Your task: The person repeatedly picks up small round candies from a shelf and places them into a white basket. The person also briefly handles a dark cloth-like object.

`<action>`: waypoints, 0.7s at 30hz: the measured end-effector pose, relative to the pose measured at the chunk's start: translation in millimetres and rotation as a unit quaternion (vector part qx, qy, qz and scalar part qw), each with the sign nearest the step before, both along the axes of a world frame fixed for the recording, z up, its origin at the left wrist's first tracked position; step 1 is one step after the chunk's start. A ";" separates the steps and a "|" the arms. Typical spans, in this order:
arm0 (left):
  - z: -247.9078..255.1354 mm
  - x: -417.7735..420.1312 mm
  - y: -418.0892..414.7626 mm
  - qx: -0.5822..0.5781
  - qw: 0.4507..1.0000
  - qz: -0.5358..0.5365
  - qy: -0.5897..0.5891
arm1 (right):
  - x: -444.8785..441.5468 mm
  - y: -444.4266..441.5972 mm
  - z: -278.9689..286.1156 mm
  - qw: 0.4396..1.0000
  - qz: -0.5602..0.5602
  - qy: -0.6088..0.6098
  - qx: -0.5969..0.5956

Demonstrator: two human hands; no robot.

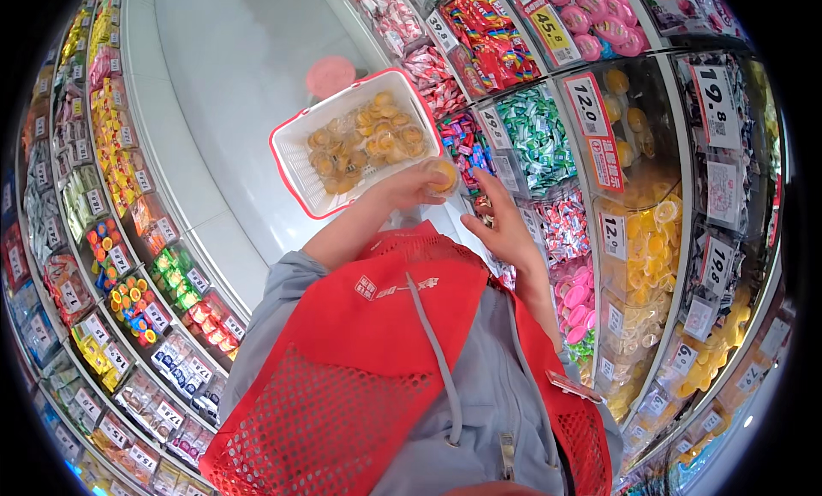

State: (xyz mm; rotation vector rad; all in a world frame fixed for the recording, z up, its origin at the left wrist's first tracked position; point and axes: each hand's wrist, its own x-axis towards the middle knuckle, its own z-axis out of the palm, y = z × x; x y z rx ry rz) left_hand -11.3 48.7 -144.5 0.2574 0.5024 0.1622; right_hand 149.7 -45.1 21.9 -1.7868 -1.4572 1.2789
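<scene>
My left hand holds a small clear-wrapped cup of orange jelly over the near right edge of a shopping basket. The basket is white plastic with a red rim, and several similar jelly cups lie loose inside it. To the right, my right hand is held in the air with thumb and fingers apart and nothing in it. Beyond that hand, a clear shelf bin holds several orange cups that resemble the one in my left hand.
Tiered bins of wrapped sweets rise close on my right, with yellow jelly cups among them. Another candy shelf curves along the left. Between them is a pale floor; a round pink object sits behind the basket.
</scene>
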 end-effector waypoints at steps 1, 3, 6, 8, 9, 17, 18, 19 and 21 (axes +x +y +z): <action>-14.7 -5.6 5.2 -0.007 0.999 0.023 0.042 | 4.4 0.1 -0.8 1.000 -0.007 0.001 -0.008; -48.6 -15.2 15.7 -0.018 0.981 0.088 0.170 | 14.4 0.0 -1.9 1.000 -0.019 0.002 -0.025; -109.6 -30.1 32.7 -0.040 0.944 0.142 0.296 | 24.5 -5.0 -2.3 0.998 -0.033 -0.007 -0.051; -138.8 -37.0 51.5 -0.054 0.921 0.128 0.365 | 32.8 -15.5 -10.6 0.996 -0.054 -0.011 -0.065; -152.4 -42.3 59.5 -0.063 0.916 0.135 0.372 | 34.4 -18.2 -10.4 0.995 -0.057 -0.007 -0.085; -168.7 -32.7 108.4 0.010 0.850 0.228 0.474 | 50.6 -31.8 -26.0 0.985 -0.090 0.004 -0.147; -176.3 -32.5 109.7 0.032 0.857 0.220 0.465 | 51.7 -33.9 -28.1 0.983 -0.096 0.004 -0.156; -183.7 -32.7 112.1 0.054 0.863 0.212 0.456 | 52.6 -35.0 -30.8 0.981 -0.101 0.003 -0.164; -195.1 -32.8 111.4 0.073 0.879 0.188 0.431 | 52.3 -35.7 -35.6 0.979 -0.106 0.002 -0.171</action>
